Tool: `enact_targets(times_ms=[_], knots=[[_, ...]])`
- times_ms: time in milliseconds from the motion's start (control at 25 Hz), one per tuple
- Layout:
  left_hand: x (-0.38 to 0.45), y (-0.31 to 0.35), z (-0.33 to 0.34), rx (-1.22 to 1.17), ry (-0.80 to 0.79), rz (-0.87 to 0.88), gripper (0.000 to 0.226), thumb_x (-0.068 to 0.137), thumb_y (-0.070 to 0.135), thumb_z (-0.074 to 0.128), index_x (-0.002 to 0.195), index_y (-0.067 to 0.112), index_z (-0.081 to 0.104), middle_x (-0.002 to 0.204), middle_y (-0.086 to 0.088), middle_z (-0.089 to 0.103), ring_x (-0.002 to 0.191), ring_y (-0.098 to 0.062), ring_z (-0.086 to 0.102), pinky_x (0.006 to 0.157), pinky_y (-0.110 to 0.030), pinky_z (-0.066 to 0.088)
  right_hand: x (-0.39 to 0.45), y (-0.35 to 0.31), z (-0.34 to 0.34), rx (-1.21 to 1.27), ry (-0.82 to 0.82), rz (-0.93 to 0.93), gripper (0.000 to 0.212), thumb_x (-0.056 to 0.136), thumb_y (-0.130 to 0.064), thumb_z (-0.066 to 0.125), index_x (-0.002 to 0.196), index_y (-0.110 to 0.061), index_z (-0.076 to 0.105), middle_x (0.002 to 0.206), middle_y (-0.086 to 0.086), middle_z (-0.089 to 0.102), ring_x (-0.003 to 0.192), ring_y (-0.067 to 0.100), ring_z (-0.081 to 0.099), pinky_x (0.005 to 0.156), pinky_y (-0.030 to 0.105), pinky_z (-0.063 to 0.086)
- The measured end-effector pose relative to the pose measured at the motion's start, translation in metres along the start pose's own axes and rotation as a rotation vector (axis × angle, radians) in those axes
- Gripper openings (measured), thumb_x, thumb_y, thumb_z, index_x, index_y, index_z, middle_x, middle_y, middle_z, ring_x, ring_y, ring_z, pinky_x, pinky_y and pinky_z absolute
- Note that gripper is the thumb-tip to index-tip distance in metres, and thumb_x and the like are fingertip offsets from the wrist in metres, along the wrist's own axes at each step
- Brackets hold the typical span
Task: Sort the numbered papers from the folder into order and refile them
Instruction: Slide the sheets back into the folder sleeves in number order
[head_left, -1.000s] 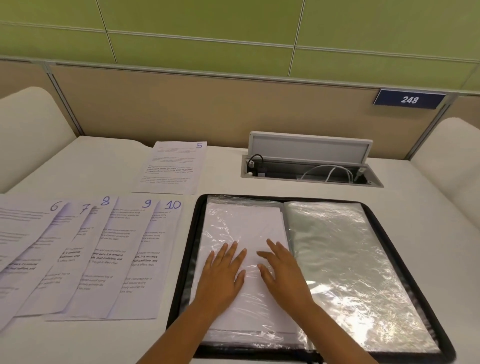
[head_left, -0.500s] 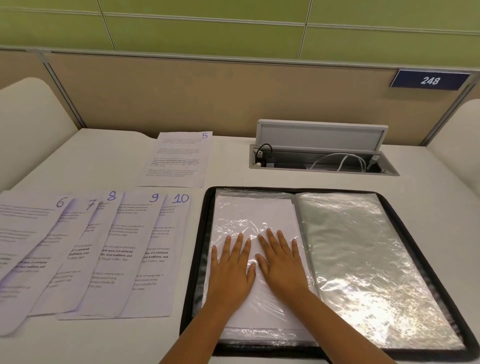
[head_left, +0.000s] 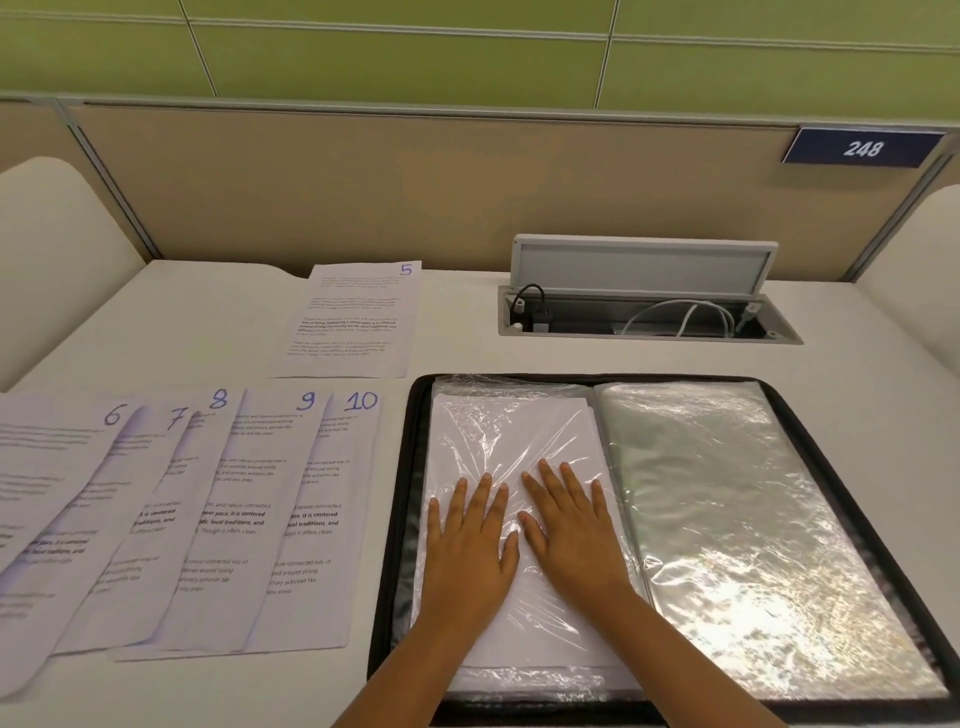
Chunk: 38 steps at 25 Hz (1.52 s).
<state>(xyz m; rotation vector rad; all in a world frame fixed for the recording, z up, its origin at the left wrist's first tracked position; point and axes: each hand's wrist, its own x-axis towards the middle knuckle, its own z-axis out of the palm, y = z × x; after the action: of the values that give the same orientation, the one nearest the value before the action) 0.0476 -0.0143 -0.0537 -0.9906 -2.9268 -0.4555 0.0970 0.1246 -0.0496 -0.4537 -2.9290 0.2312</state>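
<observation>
The open folder (head_left: 400, 519) lies on the white desk (head_left: 208, 322), its black border running out of view at the lower right corner, and both forearms are cut off by the bottom edge. The left hand (head_left: 467, 551) and right hand (head_left: 574, 530) lie flat, side by side and nearly touching, fingers straight and spread, pressing on the crinkled plastic sleeve (head_left: 509, 431) of the left page; white sheets show through the film, but any numbers on them cannot be made out. The right-hand sleeve (head_left: 727, 519) glares with reflected light, so its contents are unreadable. To the left, well clear of the folder, the papers marked 6 (head_left: 52, 467), 7 (head_left: 156, 452), 8 (head_left: 223, 467), 9 (head_left: 291, 457) and 10 (head_left: 343, 467) fan out overlapping, each hiding most of the one beneath it; sheet 6 runs off the left edge. Paper 5 (head_left: 358, 322) lies alone farther back, just beyond the folder's top left corner. A cable tray (head_left: 649, 319) with its lid raised sits behind the folder, with bare desk between them.
</observation>
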Motion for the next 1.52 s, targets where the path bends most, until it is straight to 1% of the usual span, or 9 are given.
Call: enact_targets(times_ms=[200,280,480,680,880,1000,1200,1360,1520], knots=[[0.000,0.000,0.000,0.021,0.002,0.013,0.061,0.099,0.045,0.009,0.134,0.019,0.051,0.141,-0.003,0.046,0.133,-0.026,0.036,0.106,-0.047,0.016,0.000,0.002,0.001,-0.012,-0.009,0.006,0.059,0.100,-0.050,0.010,0.133,-0.025,0.052,0.140,-0.002,0.049,0.132,0.023,0.044,0.110,0.039,0.008],[-0.001,0.000,0.000,0.027,0.015,0.015,0.060,0.099,0.045,0.009,0.134,0.019,0.051,0.142,-0.004,0.046,0.134,-0.024,0.030,0.107,-0.046,0.014,-0.001,0.004,0.003,-0.032,-0.026,-0.013,0.058,0.099,-0.053,0.011,0.137,-0.025,0.045,0.143,-0.001,0.045,0.136,0.022,0.035,0.110,0.040,0.008],[0.000,-0.001,0.002,0.038,0.038,0.028,0.055,0.099,0.045,0.011,0.139,0.019,0.037,0.149,-0.005,0.033,0.139,-0.024,0.019,0.108,-0.046,0.012,-0.004,0.006,0.007,-0.053,-0.004,-0.041,0.058,0.098,-0.057,0.015,0.143,-0.026,0.033,0.148,0.000,0.038,0.139,0.018,0.022,0.110,0.042,0.009],[0.026,-0.019,-0.011,0.129,-0.009,0.173,0.051,0.092,0.044,0.029,0.126,0.019,0.057,0.148,-0.007,0.035,0.137,-0.026,0.028,0.111,-0.049,0.020,-0.004,0.007,0.006,-0.015,0.016,-0.026,0.058,0.097,-0.059,0.017,0.138,-0.027,0.042,0.145,-0.002,0.044,0.136,0.017,0.031,0.110,0.041,0.012],[0.100,-0.064,-0.055,0.270,-0.066,-0.080,0.049,0.100,0.032,0.028,0.146,0.015,0.025,0.157,-0.005,-0.006,0.144,-0.024,-0.006,0.114,-0.048,0.003,-0.005,0.005,0.004,-0.014,0.022,-0.020,0.057,0.097,-0.058,0.016,0.138,-0.028,0.042,0.145,-0.004,0.044,0.137,0.018,0.035,0.111,0.040,0.010],[0.132,-0.083,-0.068,0.258,-0.060,-0.153,0.044,0.096,0.015,0.036,0.140,0.014,0.035,0.158,-0.005,0.000,0.144,-0.024,-0.002,0.115,-0.048,0.004,-0.006,0.005,0.004,-0.022,0.020,-0.020,0.056,0.097,-0.058,0.018,0.139,-0.030,0.041,0.146,-0.005,0.042,0.137,0.018,0.034,0.110,0.041,0.012],[0.164,-0.102,-0.069,0.320,-0.204,-0.258,0.047,0.096,0.018,0.039,0.142,0.015,0.032,0.157,-0.005,0.007,0.144,-0.026,0.002,0.115,-0.050,0.003,-0.004,0.006,0.006,-0.001,0.019,-0.025,0.056,0.097,-0.059,0.020,0.140,-0.030,0.042,0.148,-0.006,0.038,0.139,0.015,0.024,0.109,0.041,0.016],[0.169,-0.102,-0.063,0.366,-0.208,-0.225,0.045,0.095,0.014,0.036,0.140,0.011,0.033,0.147,-0.006,0.034,0.137,-0.022,0.026,0.115,-0.050,0.007,-0.005,0.006,0.006,-0.001,0.043,-0.030,0.056,0.096,-0.059,0.022,0.139,-0.030,0.043,0.148,-0.006,0.038,0.140,0.015,0.023,0.110,0.041,0.014],[0.175,-0.099,-0.063,0.396,-0.181,-0.206,0.041,0.095,0.013,0.036,0.136,0.011,0.039,0.144,-0.004,0.037,0.134,-0.018,0.030,0.115,-0.047,0.005,-0.005,0.006,0.007,0.005,0.061,-0.034,0.055,0.096,-0.059,0.024,0.139,-0.030,0.044,0.148,-0.006,0.038,0.140,0.015,0.024,0.110,0.042,0.015]])
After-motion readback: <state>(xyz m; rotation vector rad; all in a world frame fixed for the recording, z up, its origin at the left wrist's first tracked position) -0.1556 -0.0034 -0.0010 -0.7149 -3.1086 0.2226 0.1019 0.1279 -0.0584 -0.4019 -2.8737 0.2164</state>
